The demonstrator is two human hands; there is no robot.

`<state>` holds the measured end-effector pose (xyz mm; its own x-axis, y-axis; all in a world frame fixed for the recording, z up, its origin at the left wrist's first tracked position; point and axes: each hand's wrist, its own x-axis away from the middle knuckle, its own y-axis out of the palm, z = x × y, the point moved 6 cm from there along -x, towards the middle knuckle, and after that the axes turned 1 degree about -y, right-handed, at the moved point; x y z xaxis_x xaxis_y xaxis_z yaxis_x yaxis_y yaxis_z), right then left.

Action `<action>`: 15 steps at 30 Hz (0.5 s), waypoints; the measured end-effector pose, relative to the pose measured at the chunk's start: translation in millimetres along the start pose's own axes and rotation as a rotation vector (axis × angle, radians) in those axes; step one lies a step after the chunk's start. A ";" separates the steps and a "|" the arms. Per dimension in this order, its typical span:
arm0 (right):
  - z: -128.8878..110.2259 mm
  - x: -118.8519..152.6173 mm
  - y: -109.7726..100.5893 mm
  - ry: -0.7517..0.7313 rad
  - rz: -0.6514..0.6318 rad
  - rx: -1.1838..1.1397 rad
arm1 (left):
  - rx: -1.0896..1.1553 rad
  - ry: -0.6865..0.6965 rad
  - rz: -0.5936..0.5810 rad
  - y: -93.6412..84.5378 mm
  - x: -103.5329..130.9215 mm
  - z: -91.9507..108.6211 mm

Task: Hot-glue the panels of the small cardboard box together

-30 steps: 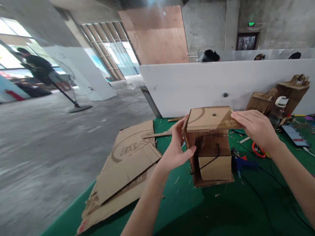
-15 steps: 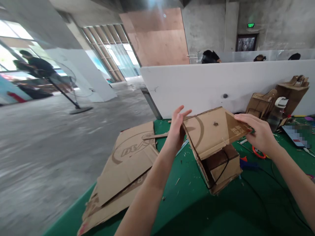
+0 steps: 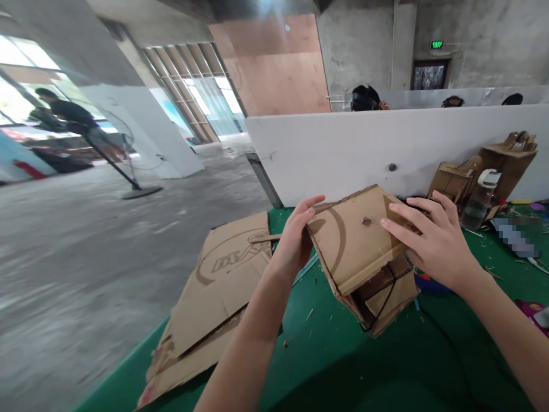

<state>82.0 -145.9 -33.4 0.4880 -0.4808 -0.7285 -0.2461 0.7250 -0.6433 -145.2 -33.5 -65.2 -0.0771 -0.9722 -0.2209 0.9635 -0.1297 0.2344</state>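
A brown cardboard box [image 3: 355,234] stands tilted in front of me, its slanted top panel pierced by one small hole. Below the panel the front is partly open, and a black cord [image 3: 388,297] runs across an inner cardboard piece. My left hand [image 3: 298,232] is closed around the box's left edge, some fingers hidden behind it. On the right end of the top panel, my right hand [image 3: 433,240] grips with its fingers spread over the surface; its thumb is hidden. Flat cardboard sheets [image 3: 214,297] lie to the left, with a narrow cardboard strip [image 3: 263,238] on them.
The green table [image 3: 326,366] carries scraps. A clear bottle [image 3: 478,200], a phone [image 3: 514,237] and cardboard constructions [image 3: 506,166] are at the right. A pink tool [image 3: 534,313] sits at the right edge. Behind runs a white partition [image 3: 334,154]; heads show above it.
My right hand has moved left from the panel's right edge onto its upper face. The panel has shifted slightly left and down, together with my left hand.
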 end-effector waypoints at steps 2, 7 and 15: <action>4.6 -8.5 6.0 0.001 -0.018 0.023 | 0.016 0.020 0.038 -8.8 -0.4 -0.3; 23.8 -29.9 29.6 0.047 -0.056 0.068 | -0.018 0.118 0.118 -29.1 4.7 6.5; 48.4 -33.0 64.7 0.149 -0.065 0.075 | -0.033 0.109 0.045 -23.0 -11.8 10.6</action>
<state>90.6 -59.3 -39.6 0.3698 -0.5917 -0.7164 -0.1520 0.7221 -0.6749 -169.2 -21.1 -58.0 -0.0071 -0.9496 -0.3132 0.9733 -0.0785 0.2158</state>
